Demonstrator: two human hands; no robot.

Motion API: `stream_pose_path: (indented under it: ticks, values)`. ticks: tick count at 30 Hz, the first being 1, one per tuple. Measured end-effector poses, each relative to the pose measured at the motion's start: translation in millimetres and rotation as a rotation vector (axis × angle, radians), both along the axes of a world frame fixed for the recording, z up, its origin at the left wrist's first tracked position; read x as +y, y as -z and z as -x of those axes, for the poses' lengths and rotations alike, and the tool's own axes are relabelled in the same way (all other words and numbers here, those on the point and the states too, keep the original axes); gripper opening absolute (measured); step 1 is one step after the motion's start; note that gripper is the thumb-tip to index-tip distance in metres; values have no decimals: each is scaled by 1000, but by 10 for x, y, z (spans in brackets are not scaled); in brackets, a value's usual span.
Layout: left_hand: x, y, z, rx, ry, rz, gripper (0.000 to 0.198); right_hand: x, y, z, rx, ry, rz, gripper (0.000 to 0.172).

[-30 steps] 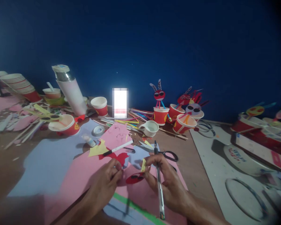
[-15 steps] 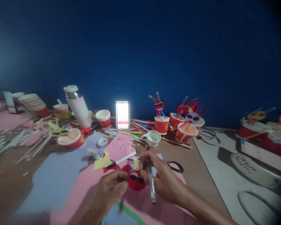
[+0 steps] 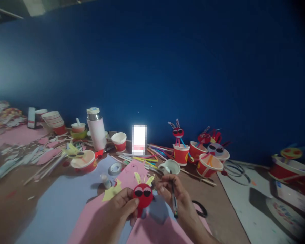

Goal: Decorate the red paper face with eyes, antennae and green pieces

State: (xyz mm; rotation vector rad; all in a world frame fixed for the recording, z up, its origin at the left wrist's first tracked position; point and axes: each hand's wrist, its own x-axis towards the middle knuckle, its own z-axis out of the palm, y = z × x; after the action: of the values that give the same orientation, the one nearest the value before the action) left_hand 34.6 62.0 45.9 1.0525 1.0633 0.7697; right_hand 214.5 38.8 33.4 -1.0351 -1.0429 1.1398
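Note:
My left hand (image 3: 120, 210) pinches a round red paper face (image 3: 144, 201) by its left edge. The face has two black-and-pink eyes, and two yellow paper ears (image 3: 150, 180) stand up at its top. Just to the right, my right hand (image 3: 178, 195) is closed around a pen (image 3: 174, 201), apart from the face. Below both hands lie pink paper (image 3: 87, 217) and blue-grey paper (image 3: 56, 200). A yellow paper scrap (image 3: 112, 191) is beside my left hand. Scissors with a black handle (image 3: 202, 209) lie right of my right hand, partly covered.
A white cup (image 3: 170, 166), tape roll (image 3: 115, 168) and small bottle (image 3: 106, 181) stand beyond my hands. Farther back are a flask (image 3: 96, 134), a paper cup (image 3: 119, 142), coloured sticks (image 3: 160, 152) and red cups (image 3: 181, 154) with paper figures. A blue wall (image 3: 142, 67) closes the back.
My right hand has drawn away from the red face to the right, still with the pen. The face now shows both ears clearly. The camera view has shifted, so the table items appear lower.

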Motion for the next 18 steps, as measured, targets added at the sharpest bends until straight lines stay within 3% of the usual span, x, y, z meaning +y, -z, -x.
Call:
stream_pose_path:
  ticks: [4,9,13,18]
  values:
    - [-3,20,-56,-70,30,-10,15,-8,63,118,93,-45,61,40]
    - [-49,54,-92,-151,-30,90,16,-37,9,161,120,-52,116,45]
    - [-53,105,-71,-200,36,119,17,-34,-9,144,78,-54,113,44]
    - [-41,127,-28,-116,70,69,16,-43,62,175,-73,-28,63,39]
